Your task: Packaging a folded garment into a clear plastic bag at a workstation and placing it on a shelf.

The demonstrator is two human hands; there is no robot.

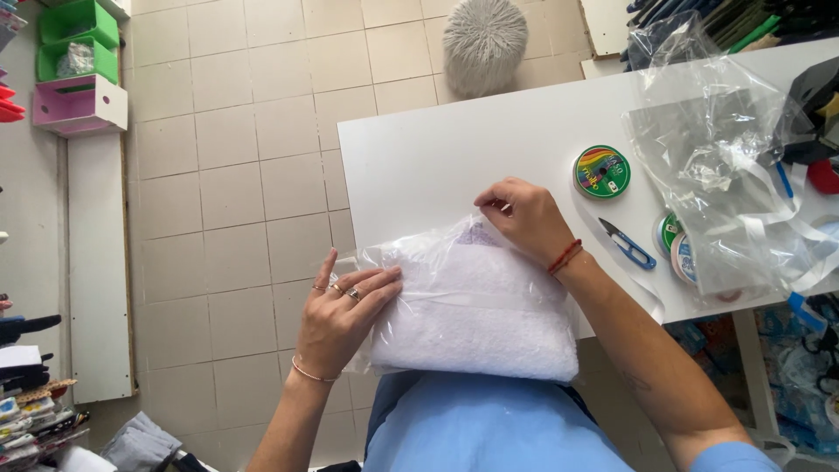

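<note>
A folded white towel in a clear plastic bag (476,301) lies at the near edge of the white table (454,149), partly over my lap. My left hand (343,316), with rings and a thin bracelet, rests flat on the bag's left side, fingers spread. At the bag's far edge my right hand (522,217), with a red cord at the wrist, pinches the plastic between its fingertips.
A round ribbon spool with a rainbow label (601,171) and blue thread snips (627,243) lie to the right. More spools (675,246) sit under crumpled clear plastic bags (717,166). A grey fluffy pouf (483,44) stands on the tiled floor. Coloured boxes (79,70) are on shelving at far left.
</note>
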